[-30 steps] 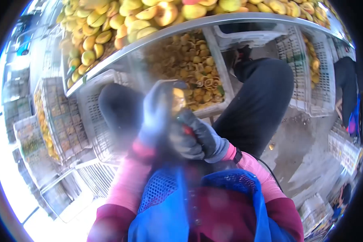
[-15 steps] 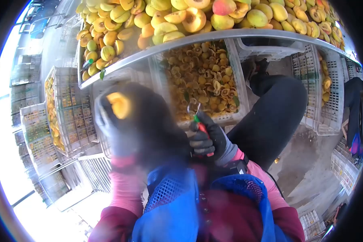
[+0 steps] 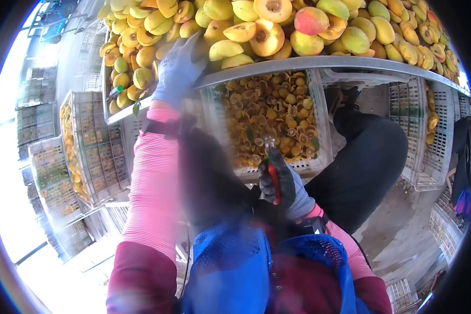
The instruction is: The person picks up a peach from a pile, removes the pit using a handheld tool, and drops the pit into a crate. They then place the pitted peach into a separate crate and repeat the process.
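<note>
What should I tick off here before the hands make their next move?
1. Left hand at the fruit in the tray: ok.
2. Left hand's grip on a piece: cannot tell, fingers blurred.
3. Red-handled tool held in the right hand: ok.
4. Tool's metal tip away from the left hand: ok.
5. Fruit brought to the tool: not ok, hands apart.
6. Both hands gloved: ok.

The left hand blurs against the fruit, its grip unclear. The top edge cuts off the fruit. The left leg is blurred.
</note>
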The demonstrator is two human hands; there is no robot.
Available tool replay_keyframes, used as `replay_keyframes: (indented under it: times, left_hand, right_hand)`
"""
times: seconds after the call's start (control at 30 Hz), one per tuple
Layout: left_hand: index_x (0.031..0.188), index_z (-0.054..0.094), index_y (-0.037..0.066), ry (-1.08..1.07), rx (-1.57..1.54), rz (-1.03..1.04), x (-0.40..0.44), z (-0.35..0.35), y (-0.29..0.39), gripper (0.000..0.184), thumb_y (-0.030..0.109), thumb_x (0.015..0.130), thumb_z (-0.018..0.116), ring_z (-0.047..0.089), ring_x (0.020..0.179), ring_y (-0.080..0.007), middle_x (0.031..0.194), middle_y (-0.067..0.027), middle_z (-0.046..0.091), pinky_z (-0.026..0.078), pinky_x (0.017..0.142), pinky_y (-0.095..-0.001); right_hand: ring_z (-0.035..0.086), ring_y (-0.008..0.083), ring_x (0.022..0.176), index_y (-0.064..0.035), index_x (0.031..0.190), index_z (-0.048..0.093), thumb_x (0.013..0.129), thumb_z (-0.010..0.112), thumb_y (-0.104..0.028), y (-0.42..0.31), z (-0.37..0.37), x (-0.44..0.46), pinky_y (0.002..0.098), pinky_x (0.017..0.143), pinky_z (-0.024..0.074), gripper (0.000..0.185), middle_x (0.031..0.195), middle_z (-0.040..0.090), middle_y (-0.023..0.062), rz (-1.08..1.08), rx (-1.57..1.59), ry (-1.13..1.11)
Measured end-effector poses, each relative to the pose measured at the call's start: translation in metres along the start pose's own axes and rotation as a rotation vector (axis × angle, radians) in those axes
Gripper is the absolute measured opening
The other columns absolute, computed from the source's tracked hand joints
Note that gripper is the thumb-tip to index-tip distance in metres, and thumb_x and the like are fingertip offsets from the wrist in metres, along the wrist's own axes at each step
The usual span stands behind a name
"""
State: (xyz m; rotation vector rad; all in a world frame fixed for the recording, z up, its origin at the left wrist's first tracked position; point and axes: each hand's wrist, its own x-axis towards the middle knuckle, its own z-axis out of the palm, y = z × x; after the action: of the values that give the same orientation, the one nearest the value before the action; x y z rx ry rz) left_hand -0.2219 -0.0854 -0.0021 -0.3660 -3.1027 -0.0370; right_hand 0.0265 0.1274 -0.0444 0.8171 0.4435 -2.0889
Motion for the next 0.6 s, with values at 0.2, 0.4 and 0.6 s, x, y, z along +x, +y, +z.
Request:
replay_keyframes:
  times: [0.2,0.4,0.6]
  left_hand:
    - [0.119,0.056,0.010,0.281,-0.127,0.034,-0.018,-0.025,0.004,0.047,0.026,0.076,0.065,0.060,0.100,-0.0299,0.112,-0.0134,0.061,0.046,0.087,-0.0382]
    - [0.109,0.058,-0.005,0.079,-1.443,-0.291,-0.106,-0.035,0.062,0.031,0.017,0.088,0.061,0.058,0.088,-0.0130,0.095,-0.0069,0.063,0.047,0.077,-0.0249]
    - [0.109,0.056,0.000,-0.007,-1.331,-0.279,-0.157,-0.025,0.135,0.038,0.033,0.094,0.050,0.057,0.076,-0.0121,0.089,-0.0082,0.062,0.046,0.066,-0.0239]
  right_hand:
    - [0.039,0.0075,0.042,-0.0115,0.085,0.050,0.085,0.054,-0.057,-0.009,0.007,-0.001,0.0210,0.036,0.0316,0.046,0.059,0.044,-0.0022,-0.114,-0.078,0.079]
    - [0.043,0.0092,0.043,-0.0078,0.096,0.052,0.089,0.056,-0.040,-0.021,0.028,-0.008,0.0228,0.037,0.0348,0.033,0.062,0.048,-0.0004,-0.524,-0.174,0.119]
    - [0.047,0.0035,0.065,-0.0067,0.109,0.047,0.087,0.059,-0.006,-0.022,0.042,-0.005,0.0176,0.054,0.0398,0.025,0.082,0.051,-0.0012,-0.693,-0.008,-0.133]
